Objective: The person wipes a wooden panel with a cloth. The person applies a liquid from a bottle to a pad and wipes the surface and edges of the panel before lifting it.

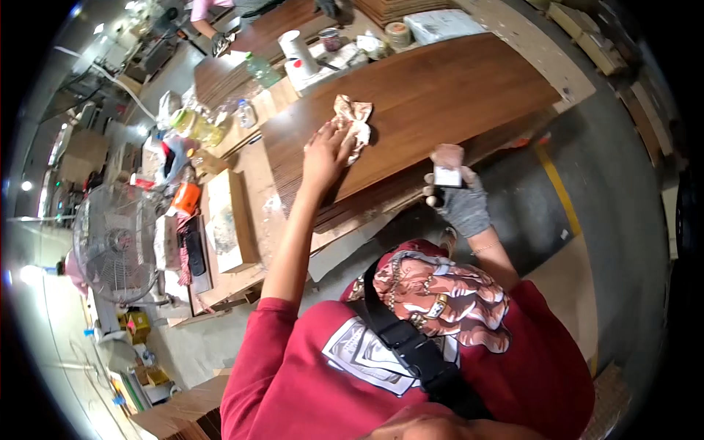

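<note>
My left hand (328, 149) is bare and presses a crumpled, stained rag (353, 119) onto a dark brown wooden panel (433, 95) that tops a stack of panels. The fingers lie on the rag's lower part. My right hand (462, 202), in a grey glove, is closed around a small container with a white label and a pinkish top (447, 167), held up just off the near edge of the stack. My red sleeve and a black shoulder strap fill the bottom of the view.
At the panel's far end stand a white cup (293, 45), jars, a tape roll (397, 33) and a plastic bottle (260, 70). A cluttered bench (231, 220) with bottles and an orange tool lies left, next to a floor fan (114, 242). Another person's gloved hand (220, 42) works at the top.
</note>
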